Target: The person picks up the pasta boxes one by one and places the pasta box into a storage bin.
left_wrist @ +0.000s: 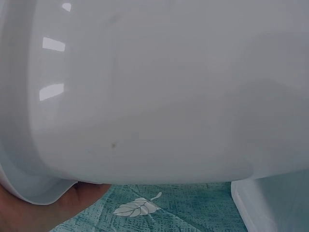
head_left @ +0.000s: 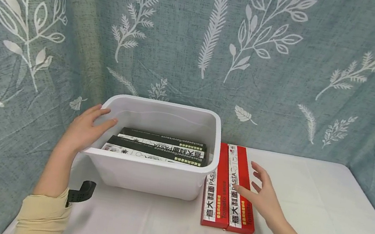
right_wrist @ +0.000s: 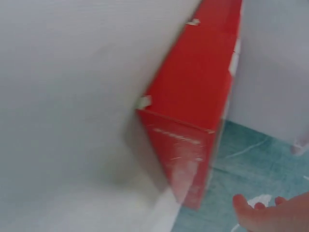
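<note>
My left hand (head_left: 85, 129) holds the left rim of a white plastic bin (head_left: 147, 176), thumb toward the inside. In the left wrist view its fingers (left_wrist: 89, 193) show beside the rim, partly hidden by the bin. Two black-and-white pasta boxes (head_left: 163, 152) lie side by side in the bin. Two red pasta boxes (head_left: 219, 205) lie on the table at the bin's right. My right hand (head_left: 265, 196) is over the right red box, fingers spread and loosely bent, holding nothing. In the right wrist view, part of that hand shows lower right, beyond a red box (right_wrist: 193, 82).
A white cloth covers the table (head_left: 308, 195). Behind it and at both sides hangs a blue-green curtain (head_left: 183, 50) with white leaf prints. The bin stands near the table's back edge.
</note>
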Demonstrator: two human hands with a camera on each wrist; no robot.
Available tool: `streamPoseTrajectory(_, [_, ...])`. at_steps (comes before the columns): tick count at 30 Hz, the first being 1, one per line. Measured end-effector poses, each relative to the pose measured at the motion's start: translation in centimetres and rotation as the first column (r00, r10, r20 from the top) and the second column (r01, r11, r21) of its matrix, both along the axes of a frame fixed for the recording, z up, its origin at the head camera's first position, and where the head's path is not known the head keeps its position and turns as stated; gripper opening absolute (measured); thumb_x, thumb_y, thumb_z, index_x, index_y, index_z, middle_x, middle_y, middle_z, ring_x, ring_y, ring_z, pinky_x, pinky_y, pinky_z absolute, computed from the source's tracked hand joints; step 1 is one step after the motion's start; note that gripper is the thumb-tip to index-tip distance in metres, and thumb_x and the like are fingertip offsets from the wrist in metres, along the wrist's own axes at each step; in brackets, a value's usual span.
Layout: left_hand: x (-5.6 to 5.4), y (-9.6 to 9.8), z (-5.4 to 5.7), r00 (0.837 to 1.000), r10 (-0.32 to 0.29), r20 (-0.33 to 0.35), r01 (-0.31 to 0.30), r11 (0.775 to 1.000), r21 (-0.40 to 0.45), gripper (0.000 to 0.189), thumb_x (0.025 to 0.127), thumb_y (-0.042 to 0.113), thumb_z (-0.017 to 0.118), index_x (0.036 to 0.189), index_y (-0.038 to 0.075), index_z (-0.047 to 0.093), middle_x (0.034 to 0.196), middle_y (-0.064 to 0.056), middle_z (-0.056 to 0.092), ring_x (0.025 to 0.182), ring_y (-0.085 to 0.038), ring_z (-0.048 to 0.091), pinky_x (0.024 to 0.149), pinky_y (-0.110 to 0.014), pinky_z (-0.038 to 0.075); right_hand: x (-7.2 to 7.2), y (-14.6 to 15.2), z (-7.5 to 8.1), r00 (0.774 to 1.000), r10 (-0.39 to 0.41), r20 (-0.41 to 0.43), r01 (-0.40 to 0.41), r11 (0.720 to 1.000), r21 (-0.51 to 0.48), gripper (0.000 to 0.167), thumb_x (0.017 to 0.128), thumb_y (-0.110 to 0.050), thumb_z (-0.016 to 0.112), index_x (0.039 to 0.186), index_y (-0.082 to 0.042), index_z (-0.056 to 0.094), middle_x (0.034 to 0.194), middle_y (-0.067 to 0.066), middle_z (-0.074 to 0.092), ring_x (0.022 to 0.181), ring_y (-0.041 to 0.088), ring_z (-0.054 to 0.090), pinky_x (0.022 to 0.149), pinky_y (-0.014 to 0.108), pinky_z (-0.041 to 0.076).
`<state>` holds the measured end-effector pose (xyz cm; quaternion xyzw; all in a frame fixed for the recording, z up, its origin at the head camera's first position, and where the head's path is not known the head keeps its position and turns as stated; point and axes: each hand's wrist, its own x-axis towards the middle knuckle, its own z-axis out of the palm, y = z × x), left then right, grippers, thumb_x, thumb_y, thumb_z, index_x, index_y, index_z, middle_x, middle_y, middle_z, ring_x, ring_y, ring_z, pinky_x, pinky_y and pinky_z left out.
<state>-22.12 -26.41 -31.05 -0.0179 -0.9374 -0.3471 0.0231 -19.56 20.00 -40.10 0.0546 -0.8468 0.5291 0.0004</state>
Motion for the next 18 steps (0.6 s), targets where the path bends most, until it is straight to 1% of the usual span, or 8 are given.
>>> streamPoseTrajectory(5, [0.0,0.0,0.0,1.000,0.003,-0.003,-0.003,1.000,0.002,0.077,0.099,0.055,0.043,0.151,0.000,0.032,0.161,-0.022,0.007,0.141,-0.054,0.011,0.103,-0.072,0.018,0.5,0.4,-0.7,0.999,0.002,0.044,-0.003,1.000,0.028,0.092,0.084,-0.021,0.077,0.154,-0.005,0.019,0.157,0.020,0.019,0.142,0.040,0.020,0.111,0.054,0.029])
streamPoseTrajectory(10, [0.0,0.0,-0.1,1.000,0.004,-0.006,-0.004,1.000,0.000,0.076,0.099,0.055,0.044,0.151,0.000,0.032,0.161,-0.021,0.008,0.141,-0.053,0.013,0.104,-0.072,0.018,0.9,0.7,-1.7,0.990,-0.002,0.142,-0.009,0.997,0.082,0.102,0.081,-0.028,0.079,0.155,-0.007,0.012,0.156,0.022,0.014,0.142,0.043,0.015,0.110,0.056,0.030])
streamPoseTrajectory(13, [0.0,0.0,0.0,1.000,0.004,-0.007,-0.004,1.000,0.001,0.076,0.099,0.055,0.044,0.151,0.000,0.032,0.161,-0.021,0.008,0.140,-0.053,0.013,0.104,-0.072,0.019,1.1,0.8,-2.5,0.982,0.013,0.188,-0.037,0.992,0.121,0.109,0.078,-0.030,0.081,0.154,-0.005,0.008,0.154,0.025,0.012,0.141,0.045,0.015,0.108,0.060,0.031])
streamPoseTrajectory(15, [0.0,0.0,-0.1,1.000,0.005,-0.008,-0.005,1.000,0.002,0.076,0.099,0.055,0.044,0.151,0.000,0.032,0.161,-0.021,0.008,0.140,-0.054,0.015,0.104,-0.072,0.019,1.3,0.9,-2.9,0.978,0.031,0.204,-0.062,0.987,0.146,0.112,0.076,-0.031,0.082,0.154,-0.003,0.006,0.153,0.028,0.013,0.139,0.048,0.017,0.106,0.061,0.032])
streamPoseTrajectory(18, [0.0,0.0,-0.1,1.000,0.005,-0.009,-0.005,1.000,0.004,0.076,0.099,0.055,0.043,0.151,0.000,0.032,0.161,-0.021,0.008,0.139,-0.054,0.017,0.103,-0.071,0.020,1.5,1.1,-3.2,0.972,0.063,0.226,-0.101,0.982,0.162,0.117,0.075,-0.032,0.083,0.154,-0.001,0.002,0.151,0.028,0.014,0.137,0.049,0.021,0.104,0.062,0.034])
